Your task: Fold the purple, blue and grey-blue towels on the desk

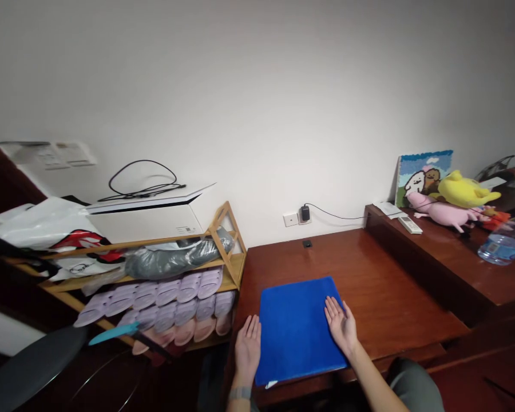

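A blue square mat (300, 332) lies flat on the reddish-brown wooden desk (381, 303), its near edge reaching the desk's front. At the mat's left edge is my left hand (248, 346), palm up, fingers stretched out together, holding nothing. My right hand (341, 327) is over the mat's right edge, also palm up with the fingers extended and the thumb apart, and it holds nothing. Whether either hand rests on the mat or hovers just over it, I cannot tell. A small white tag (271, 384) sticks out from under the mat's near left corner.
A wooden rack (236, 269) at left carries lilac and pink slippers (189, 287), a white box (154, 220) and a coiled black cable (143, 191). On the raised right shelf are plush toys (448, 214), a remote control (410, 225) and a water bottle (502, 246). A charger (305, 213) sits in the wall socket.
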`<action>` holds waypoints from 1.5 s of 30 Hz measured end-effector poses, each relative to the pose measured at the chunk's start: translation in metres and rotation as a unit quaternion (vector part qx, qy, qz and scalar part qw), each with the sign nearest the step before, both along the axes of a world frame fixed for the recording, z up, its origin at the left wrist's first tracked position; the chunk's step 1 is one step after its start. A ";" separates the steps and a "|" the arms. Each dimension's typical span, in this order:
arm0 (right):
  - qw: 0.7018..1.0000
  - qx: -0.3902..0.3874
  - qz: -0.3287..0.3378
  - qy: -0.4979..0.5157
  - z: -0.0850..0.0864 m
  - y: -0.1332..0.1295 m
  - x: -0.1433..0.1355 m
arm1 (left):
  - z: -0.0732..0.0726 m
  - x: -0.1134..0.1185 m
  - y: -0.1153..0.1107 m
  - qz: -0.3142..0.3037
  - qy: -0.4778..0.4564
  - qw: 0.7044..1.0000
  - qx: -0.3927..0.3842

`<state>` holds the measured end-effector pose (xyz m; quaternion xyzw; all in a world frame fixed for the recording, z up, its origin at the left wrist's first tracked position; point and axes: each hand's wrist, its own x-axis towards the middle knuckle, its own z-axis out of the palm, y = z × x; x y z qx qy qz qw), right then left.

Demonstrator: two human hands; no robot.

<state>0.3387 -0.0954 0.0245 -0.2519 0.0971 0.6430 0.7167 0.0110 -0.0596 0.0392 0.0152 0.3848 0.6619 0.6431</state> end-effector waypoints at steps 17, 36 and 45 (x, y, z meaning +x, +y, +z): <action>0.996 0.030 0.070 0.046 -0.013 -0.058 -0.027 | -0.048 0.052 -0.065 -0.088 -0.059 0.994 0.010; 1.000 0.015 -0.016 -0.015 -0.024 -0.049 -0.003 | -0.008 0.125 -0.049 -0.129 -0.107 0.985 -0.036; 0.998 0.044 -0.007 -0.046 -0.011 -0.046 -0.015 | -0.001 0.083 -0.063 0.005 0.056 0.996 0.075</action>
